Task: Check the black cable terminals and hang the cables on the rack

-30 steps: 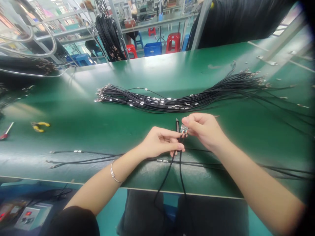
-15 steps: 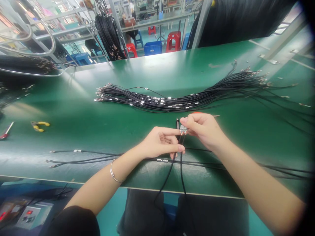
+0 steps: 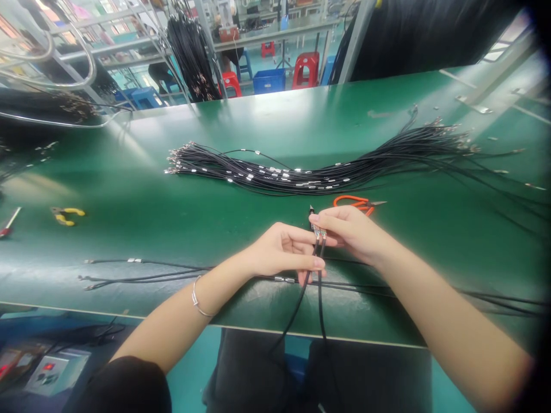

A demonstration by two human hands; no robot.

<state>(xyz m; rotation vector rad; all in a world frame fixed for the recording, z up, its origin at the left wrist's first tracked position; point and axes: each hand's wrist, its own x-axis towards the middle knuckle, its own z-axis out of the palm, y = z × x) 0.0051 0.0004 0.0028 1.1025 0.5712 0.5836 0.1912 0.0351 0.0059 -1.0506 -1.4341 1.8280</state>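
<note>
Two black cables [image 3: 320, 312] hang from between my hands down past the bench's front edge. With thumb and fingers my left hand [image 3: 288, 252] grips them a little below their ends. At the top, my right hand [image 3: 350, 229] pinches the small connector ends [image 3: 319, 234], which show metal and some colour; the finer detail is too small to make out. A dark pen-like tool [image 3: 311, 212] lies just behind the fingertips. Orange-handled scissors [image 3: 355, 201] rest on the bench beyond my right hand.
A large bundle of black cables [image 3: 293, 178] with white tags stretches across the green bench [image 3: 193, 221]. Several loose cables [image 3: 172, 279] run along the front, under my wrists. Yellow-handled pliers [image 3: 69, 215] lie at left. Cable bunches [image 3: 193, 57] hang from a rack behind.
My right hand has lowered slightly and shifted over the connector ends, uncovering the orange scissors. My left hand keeps its grip on the cables.
</note>
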